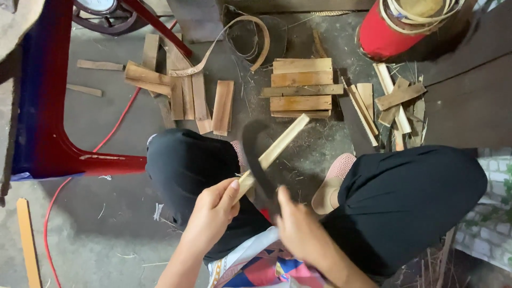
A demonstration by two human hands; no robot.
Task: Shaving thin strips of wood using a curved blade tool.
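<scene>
My left hand (pixel 213 210) grips the near end of a pale bamboo slat (pixel 277 148) that points up and to the right over my knees. My right hand (pixel 298 229) holds a dark curved knife (pixel 255 154), its blade blurred and lying across the slat near the middle. Both hands are low in the head view, between my legs in black trousers. The knife's handle is hidden inside my right hand.
A stack of cut bamboo slats (pixel 302 88) lies on the concrete floor ahead, with more loose slats (pixel 186 88) to the left and scraps (pixel 392 101) to the right. A red stool frame (pixel 58 144) stands left, a red drum (pixel 384 32) at top right. A dark board (pixel 469 101) lies right.
</scene>
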